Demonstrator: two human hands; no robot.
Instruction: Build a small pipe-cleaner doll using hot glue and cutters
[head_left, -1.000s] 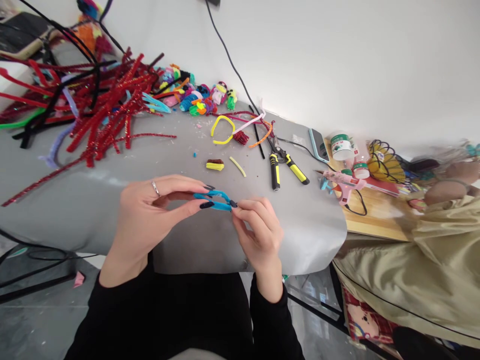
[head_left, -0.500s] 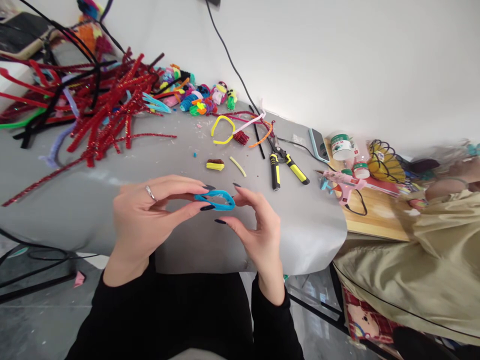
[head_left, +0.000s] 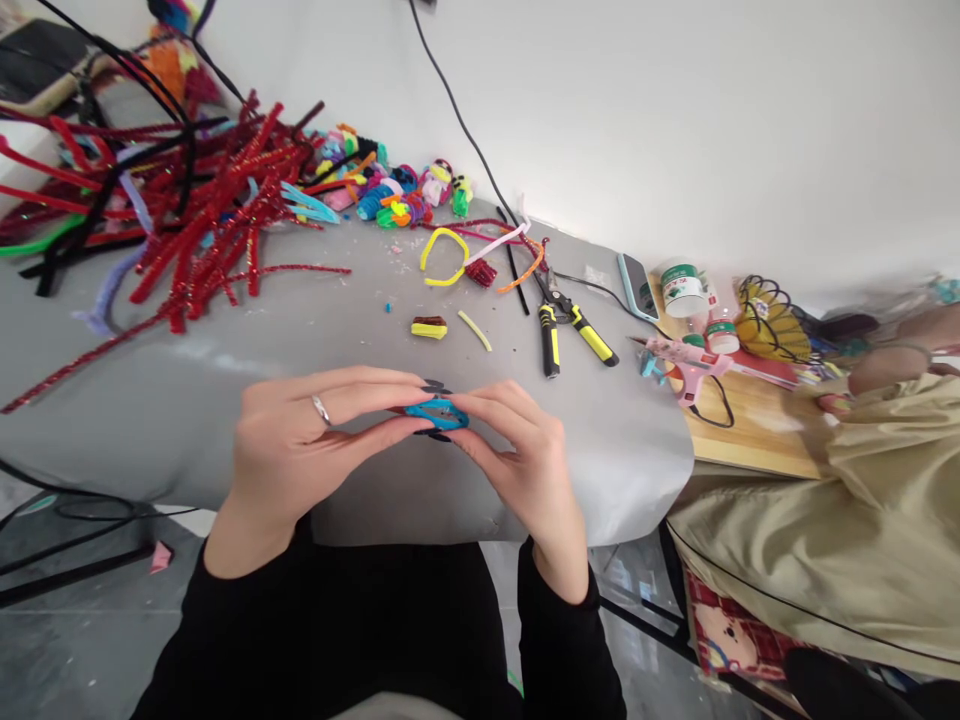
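A small loop of blue pipe cleaner (head_left: 438,412) is pinched between my two hands above the near part of the grey table. My left hand (head_left: 307,440), with a ring on one finger, grips its left side. On its right side, the fingertips of my right hand (head_left: 517,440) press it from above and below. The fingers hide parts of the loop. Beyond my hands lie a small yellow and dark red pipe cleaner piece (head_left: 429,328), a short pale yellow strip (head_left: 475,331), a red coil (head_left: 481,272) and a bent yellow pipe cleaner (head_left: 424,258).
Yellow-black pliers (head_left: 551,340) lie right of centre, near a phone (head_left: 638,287). A pink glue gun (head_left: 694,368) rests on a wooden board (head_left: 765,435). Red pipe cleaners (head_left: 217,220) heap at left beside small colourful figures (head_left: 405,195). Another person's sleeve (head_left: 885,440) is at right.
My right hand has closed onto the right side of the blue loop, where its thumb was apart before. The loop looks flatter.
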